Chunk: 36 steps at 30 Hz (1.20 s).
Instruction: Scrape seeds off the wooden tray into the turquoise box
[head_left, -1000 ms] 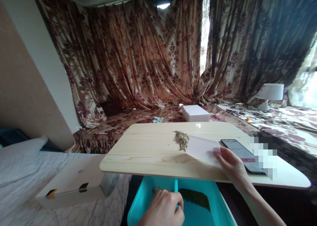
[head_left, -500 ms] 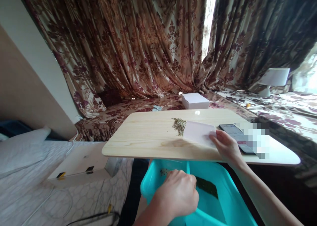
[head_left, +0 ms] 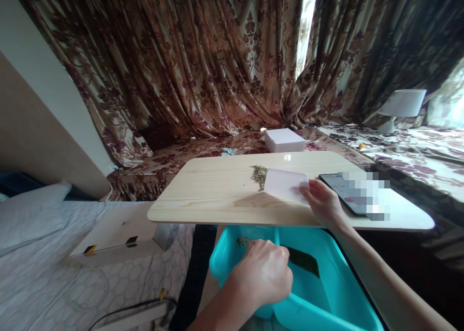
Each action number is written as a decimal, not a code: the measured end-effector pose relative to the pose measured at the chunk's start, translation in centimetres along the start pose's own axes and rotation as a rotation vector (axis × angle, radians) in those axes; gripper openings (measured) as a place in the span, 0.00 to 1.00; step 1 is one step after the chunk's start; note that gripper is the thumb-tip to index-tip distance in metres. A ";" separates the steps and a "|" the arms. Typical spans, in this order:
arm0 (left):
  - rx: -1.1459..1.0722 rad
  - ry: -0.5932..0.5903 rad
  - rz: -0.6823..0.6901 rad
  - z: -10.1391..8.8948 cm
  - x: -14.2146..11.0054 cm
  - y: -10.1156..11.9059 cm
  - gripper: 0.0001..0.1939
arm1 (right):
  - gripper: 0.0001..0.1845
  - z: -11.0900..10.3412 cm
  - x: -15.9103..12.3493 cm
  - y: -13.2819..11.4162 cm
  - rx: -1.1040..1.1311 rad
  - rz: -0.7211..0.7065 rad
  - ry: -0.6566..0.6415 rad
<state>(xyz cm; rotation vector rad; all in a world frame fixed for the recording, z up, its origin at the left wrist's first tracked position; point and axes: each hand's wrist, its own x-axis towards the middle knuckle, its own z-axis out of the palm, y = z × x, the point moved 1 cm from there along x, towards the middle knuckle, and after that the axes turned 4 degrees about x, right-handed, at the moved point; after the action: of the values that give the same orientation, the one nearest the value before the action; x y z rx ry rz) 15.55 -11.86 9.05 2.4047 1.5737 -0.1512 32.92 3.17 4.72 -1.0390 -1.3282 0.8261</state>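
Observation:
My right hand (head_left: pixel 322 199) pinches a thin white card (head_left: pixel 286 182) by its right end, tilted over the wooden tabletop. The card's left edge touches a small pile of greenish grains (head_left: pixel 258 177). Below the table's near edge, my left hand (head_left: pixel 266 271) is closed in a fist over the divider of a turquoise tub (head_left: pixel 328 311), seemingly gripping it; its fingertips are hidden. A dark green layer of grains (head_left: pixel 302 261) lies in the tub's right compartment. A few pale grains (head_left: pixel 242 241) lie in the left one.
A phone (head_left: pixel 342 194), partly blurred out, lies on the wooden table (head_left: pixel 203 191) right of my right hand. Behind the table is a white box (head_left: pixel 285 140). To the left, a white carton (head_left: pixel 119 232) and a cable (head_left: pixel 134 309) are on the bed. A lamp (head_left: pixel 402 106) stands far right.
The view has tipped slightly, so table and tub sit higher in the picture. The card and both hands keep nearly the same places, and the pile looks little changed.

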 end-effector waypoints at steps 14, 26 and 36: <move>-0.023 0.011 -0.007 0.2 0.0 0.1 0.16 | 0.24 -2.4 -1.6 -0.7 -0.080 0.025 0.093; -0.016 0.009 -0.016 0.0 0.1 0.3 0.17 | 0.24 -0.9 -4.0 -2.0 -0.023 0.044 -0.045; 0.014 0.005 -0.009 -0.3 0.2 0.4 0.17 | 0.24 -1.0 -5.0 -3.4 0.023 0.052 -0.134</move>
<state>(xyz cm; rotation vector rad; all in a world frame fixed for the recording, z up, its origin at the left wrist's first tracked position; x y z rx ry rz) 15.96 -11.78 9.33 2.4107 1.5914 -0.1595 33.10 -2.81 6.19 -1.0177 -1.4056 0.9616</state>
